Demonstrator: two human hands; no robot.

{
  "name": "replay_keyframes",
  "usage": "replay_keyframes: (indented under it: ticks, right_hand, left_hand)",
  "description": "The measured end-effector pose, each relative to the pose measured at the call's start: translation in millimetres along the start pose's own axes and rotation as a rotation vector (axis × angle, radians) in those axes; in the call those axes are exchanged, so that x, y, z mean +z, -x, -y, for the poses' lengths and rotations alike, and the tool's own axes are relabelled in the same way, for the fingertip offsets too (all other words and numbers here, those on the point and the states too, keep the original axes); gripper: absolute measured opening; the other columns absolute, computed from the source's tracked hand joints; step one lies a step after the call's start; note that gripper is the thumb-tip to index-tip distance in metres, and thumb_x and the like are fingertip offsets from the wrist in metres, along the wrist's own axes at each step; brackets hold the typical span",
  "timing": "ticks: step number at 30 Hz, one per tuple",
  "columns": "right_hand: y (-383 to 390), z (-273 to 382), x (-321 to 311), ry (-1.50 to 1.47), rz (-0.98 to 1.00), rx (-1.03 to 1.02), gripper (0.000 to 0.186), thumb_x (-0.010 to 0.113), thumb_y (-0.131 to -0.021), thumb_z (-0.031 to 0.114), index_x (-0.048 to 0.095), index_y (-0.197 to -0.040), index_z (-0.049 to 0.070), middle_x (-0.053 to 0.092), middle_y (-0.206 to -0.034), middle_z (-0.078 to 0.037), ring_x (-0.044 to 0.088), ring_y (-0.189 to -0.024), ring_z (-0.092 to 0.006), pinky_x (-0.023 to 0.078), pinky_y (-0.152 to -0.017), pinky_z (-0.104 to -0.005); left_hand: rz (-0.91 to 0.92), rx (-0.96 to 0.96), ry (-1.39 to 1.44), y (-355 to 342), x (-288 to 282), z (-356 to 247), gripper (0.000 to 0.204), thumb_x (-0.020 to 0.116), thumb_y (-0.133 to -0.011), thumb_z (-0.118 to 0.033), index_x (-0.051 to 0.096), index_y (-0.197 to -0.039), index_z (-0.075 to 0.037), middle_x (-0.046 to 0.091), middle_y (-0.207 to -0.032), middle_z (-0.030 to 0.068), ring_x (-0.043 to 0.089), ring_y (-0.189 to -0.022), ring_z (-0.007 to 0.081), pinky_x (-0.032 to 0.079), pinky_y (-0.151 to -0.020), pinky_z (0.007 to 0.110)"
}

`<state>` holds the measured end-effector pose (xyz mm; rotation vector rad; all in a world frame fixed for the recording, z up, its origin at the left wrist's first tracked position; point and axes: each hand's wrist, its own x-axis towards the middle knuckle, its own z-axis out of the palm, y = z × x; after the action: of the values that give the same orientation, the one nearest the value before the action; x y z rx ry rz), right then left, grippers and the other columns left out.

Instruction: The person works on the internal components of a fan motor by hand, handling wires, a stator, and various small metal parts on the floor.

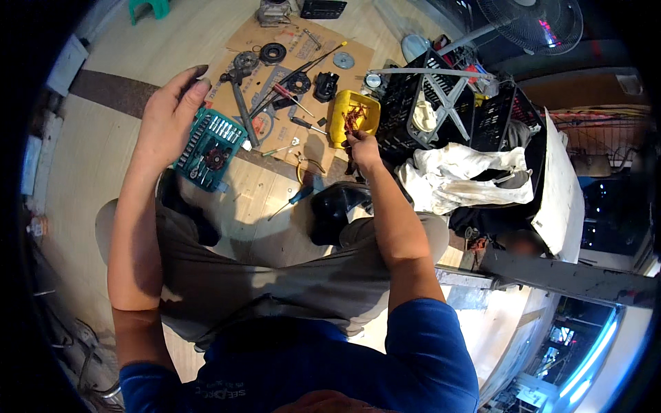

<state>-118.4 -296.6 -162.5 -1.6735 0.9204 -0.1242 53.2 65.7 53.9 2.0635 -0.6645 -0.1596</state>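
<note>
My left hand [172,113] is raised over the green socket set case [206,153], its thumb and fingers apart with nothing in them. Sockets and a ratchet lie in that case. My right hand [363,149] reaches to the near edge of a yellow tub [373,113], its fingers pinched together. Thin dark-red strands [354,115] lie in the tub right at my fingertips. What the fingers grip is too small to make out. A hammer [239,100] lies between the case and the tub, with a red-handled screwdriver [292,98] beside it.
Round machine parts [273,53] lie on flattened cardboard [241,34]. Yellow-handled pliers [301,167] and a blue-handled screwdriver [303,195] are near my feet. To the right stand black crates [406,103], a white cloth [454,175] and a fan [533,24].
</note>
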Motion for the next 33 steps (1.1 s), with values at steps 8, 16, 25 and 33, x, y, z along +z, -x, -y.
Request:
replay_keyframes:
  ticks: [8,16,25,33]
  right_hand:
    - [-56.9,-68.8,-66.1,0.32,-0.315,0.08,0.029,0.065,-0.086,0.013,0.061,-0.104,-0.01,0.067,-0.091,-0.014,0.063,-0.077,-0.0236,0.049,-0.07,-0.034]
    - [-34.5,-35.6,-6.3,0.407,-0.075,0.108,0.035,0.066,-0.087,0.026,0.064,-0.109,0.0,0.069,-0.09,-0.015,0.066,-0.069,-0.0256,0.053,-0.063,-0.0375]
    - [-13.5,-80.7,83.5,1.289,0.683,-0.325,0.042,0.063,-0.081,0.032,0.066,-0.106,0.0,0.064,-0.104,-0.025,0.061,-0.1,-0.0384,0.049,-0.087,-0.0412]
    - [6.4,-114.3,180.2,1.275,0.896,-0.569,0.038,0.062,-0.082,0.033,0.067,-0.101,0.001,0.067,-0.096,-0.022,0.065,-0.09,-0.034,0.052,-0.079,-0.0411]
  left_hand:
    - [-0.033,0.074,0.029,-10.6,19.8,-7.4,0.051,0.055,-0.092,-0.039,0.057,-0.122,0.002,0.066,-0.098,0.0233,0.065,-0.092,0.0317,0.048,-0.083,0.037]
    - [-0.092,0.038,-0.127,4.0,-2.7,-9.1,0.047,0.057,-0.09,-0.035,0.057,-0.122,0.001,0.066,-0.099,0.0245,0.064,-0.095,0.0368,0.048,-0.084,0.039]
    - [-0.239,0.074,0.069,-3.2,-86.2,16.9,0.05,0.06,-0.088,-0.039,0.06,-0.123,-0.003,0.067,-0.103,0.0192,0.064,-0.099,0.0288,0.047,-0.086,0.036]
    - [-0.333,-0.245,0.054,-25.5,-119.0,24.2,0.041,0.057,-0.091,-0.03,0.06,-0.115,0.004,0.066,-0.106,0.0164,0.065,-0.085,0.0222,0.053,-0.074,0.034]
